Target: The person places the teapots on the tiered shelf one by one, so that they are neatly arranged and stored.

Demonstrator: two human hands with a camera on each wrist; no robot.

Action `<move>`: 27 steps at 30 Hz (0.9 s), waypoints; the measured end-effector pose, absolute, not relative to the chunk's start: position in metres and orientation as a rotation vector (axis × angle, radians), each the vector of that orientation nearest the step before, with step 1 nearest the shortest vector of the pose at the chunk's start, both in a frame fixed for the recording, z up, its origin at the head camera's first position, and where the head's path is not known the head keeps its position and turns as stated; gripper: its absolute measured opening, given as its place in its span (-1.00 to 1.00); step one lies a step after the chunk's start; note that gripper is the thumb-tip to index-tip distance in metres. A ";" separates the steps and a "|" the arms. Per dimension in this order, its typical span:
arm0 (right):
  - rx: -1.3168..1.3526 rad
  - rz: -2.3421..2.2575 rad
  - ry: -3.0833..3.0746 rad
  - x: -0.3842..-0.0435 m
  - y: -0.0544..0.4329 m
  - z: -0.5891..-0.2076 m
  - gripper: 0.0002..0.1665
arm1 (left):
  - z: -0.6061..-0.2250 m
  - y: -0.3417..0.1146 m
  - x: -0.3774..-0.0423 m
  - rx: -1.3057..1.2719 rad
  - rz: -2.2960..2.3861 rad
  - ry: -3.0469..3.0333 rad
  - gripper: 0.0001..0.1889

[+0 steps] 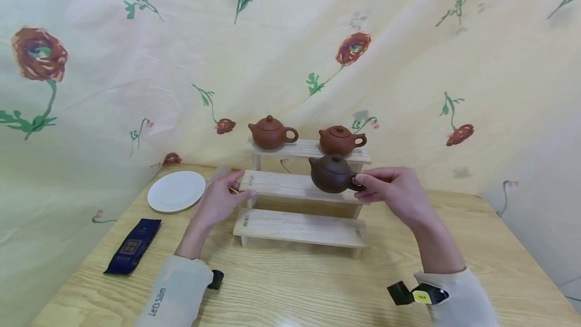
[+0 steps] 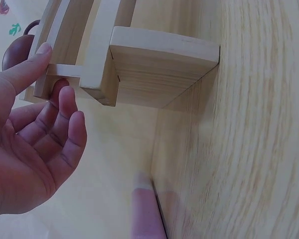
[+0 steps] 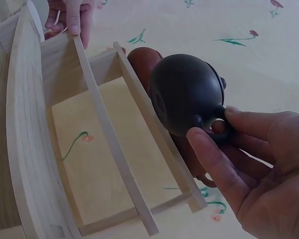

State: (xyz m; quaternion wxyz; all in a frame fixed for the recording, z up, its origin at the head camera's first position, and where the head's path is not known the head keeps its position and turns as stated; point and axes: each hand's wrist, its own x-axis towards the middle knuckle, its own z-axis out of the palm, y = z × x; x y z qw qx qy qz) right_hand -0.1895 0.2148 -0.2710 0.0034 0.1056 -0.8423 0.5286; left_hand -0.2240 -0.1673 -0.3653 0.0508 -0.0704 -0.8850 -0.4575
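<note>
My right hand [image 1: 399,193] holds a dark brown teapot [image 1: 330,175] by its loop handle, thumb and fingers pinching it. The teapot hangs in the air over the right part of the stand's middle shelf, its spout to the left; the right wrist view shows its underside [image 3: 182,94]. At the left, my left hand [image 1: 220,200] grips the end of the middle board of the three-tier wooden stand [image 1: 290,184], thumb on top and index finger below. On the top tier stand two reddish-brown teapots, one left [image 1: 269,135] and one right [image 1: 338,141].
A white plate [image 1: 176,192] lies on the table left of the stand. Nearer lies a dark blue packet [image 1: 133,247]. The bottom tier [image 1: 301,228] is bare wood. A flower-patterned cloth [image 1: 290,39] hangs right behind the stand.
</note>
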 end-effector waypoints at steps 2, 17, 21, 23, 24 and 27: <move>0.338 1.673 -2.643 -0.192 0.211 -0.271 -0.58 | -0.365 -0.167 -0.224 -0.211 -1.386 -2.697 -0.19; 0.403 1.717 -2.665 -0.215 0.187 -0.274 -0.63 | -0.365 -0.166 -0.225 -0.204 -1.376 -2.706 -0.21; 0.403 1.720 -2.677 -0.221 0.180 -0.275 -0.64 | -0.365 -0.167 -0.225 -0.209 -1.380 -2.704 -0.21; 0.406 1.727 -2.678 -0.224 0.177 -0.276 -0.65 | -0.365 -0.168 -0.225 -0.211 -1.377 -2.703 -0.21; 0.407 1.732 -2.680 -0.225 0.175 -0.277 -0.66 | -0.365 -0.168 -0.225 -0.211 -1.377 -2.702 -0.21; 0.413 1.740 -2.684 -0.229 0.171 -0.280 -0.67 | -0.365 -0.168 -0.225 -0.213 -1.372 -2.697 -0.21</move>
